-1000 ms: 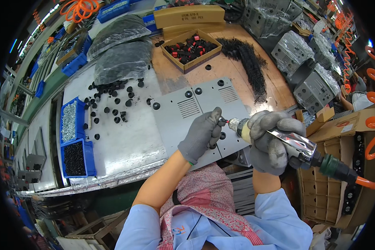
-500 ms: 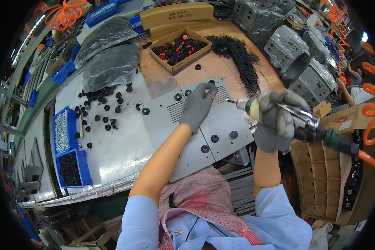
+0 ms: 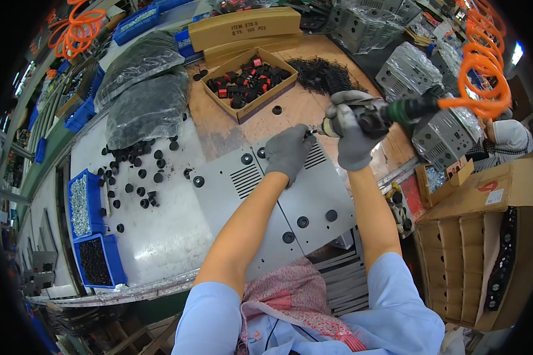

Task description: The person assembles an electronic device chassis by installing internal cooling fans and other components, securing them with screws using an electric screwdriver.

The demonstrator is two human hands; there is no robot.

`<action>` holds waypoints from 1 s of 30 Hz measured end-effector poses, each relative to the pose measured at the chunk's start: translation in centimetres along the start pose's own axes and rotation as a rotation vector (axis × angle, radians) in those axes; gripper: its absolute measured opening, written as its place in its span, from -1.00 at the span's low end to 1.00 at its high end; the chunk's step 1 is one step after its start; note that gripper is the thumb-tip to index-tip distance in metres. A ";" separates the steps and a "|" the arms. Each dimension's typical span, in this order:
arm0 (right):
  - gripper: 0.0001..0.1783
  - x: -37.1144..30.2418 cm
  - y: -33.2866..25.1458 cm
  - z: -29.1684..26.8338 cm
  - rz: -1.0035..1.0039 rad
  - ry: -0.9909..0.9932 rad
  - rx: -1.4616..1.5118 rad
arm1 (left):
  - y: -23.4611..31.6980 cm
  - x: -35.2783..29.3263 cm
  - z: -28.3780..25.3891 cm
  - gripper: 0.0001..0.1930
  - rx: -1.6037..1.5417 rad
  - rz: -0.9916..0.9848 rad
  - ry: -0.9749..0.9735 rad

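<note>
Two grey slotted metal panels (image 3: 320,192) lie side by side in front of me, with several round black rubber feet (image 3: 302,222) on them. My right hand (image 3: 352,133), in a grey glove, is wrapped round an air screwdriver (image 3: 373,118) held nearly level, its green collar and hose toward the right. The bit end points left and meets the fingertips of my left hand (image 3: 289,152) at the panels' far edge. That gloved left hand rests on the panels with fingers bent together; whatever they pinch is hidden.
Loose black rubber feet (image 3: 141,191) are scattered on the left. Blue bins hold silver screws (image 3: 80,204) and black screws (image 3: 96,260). Farther off are a carton of black-and-red parts (image 3: 249,83), black coiled pieces (image 3: 323,71) and plastic-wrapped metal housings (image 3: 411,68). An orange coiled hose (image 3: 485,74) hangs right.
My right hand has brought the screwdriver left and farther away, from above the right edge to my left fingertips. The orange hose swung along. My left hand stays near the far edge.
</note>
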State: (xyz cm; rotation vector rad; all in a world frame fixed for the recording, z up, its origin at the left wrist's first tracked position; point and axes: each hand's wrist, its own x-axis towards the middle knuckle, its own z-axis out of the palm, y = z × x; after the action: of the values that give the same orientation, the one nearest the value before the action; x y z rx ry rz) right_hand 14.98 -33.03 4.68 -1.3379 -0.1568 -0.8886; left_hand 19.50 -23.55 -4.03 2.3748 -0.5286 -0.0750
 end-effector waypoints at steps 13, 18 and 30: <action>-0.83 2.2 4.7 0.5 0.116 -0.052 -0.054 | 0.2 1.1 -0.4 -0.70 0.038 -0.051 -0.056; -0.81 1.8 2.9 0.0 0.183 -0.051 -0.025 | 0.9 0.7 -0.2 -0.73 0.019 -0.019 -0.032; -0.62 -7.9 -12.8 -0.9 -0.033 -0.178 0.290 | -0.1 -8.4 -3.8 -0.60 -2.038 -0.478 -0.373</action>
State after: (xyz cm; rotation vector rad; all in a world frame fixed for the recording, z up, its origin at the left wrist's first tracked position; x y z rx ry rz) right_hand 1.21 -29.68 9.79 -1.1434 -0.4307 -0.7414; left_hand 12.61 -17.82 -1.95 0.3942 0.1071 -0.8135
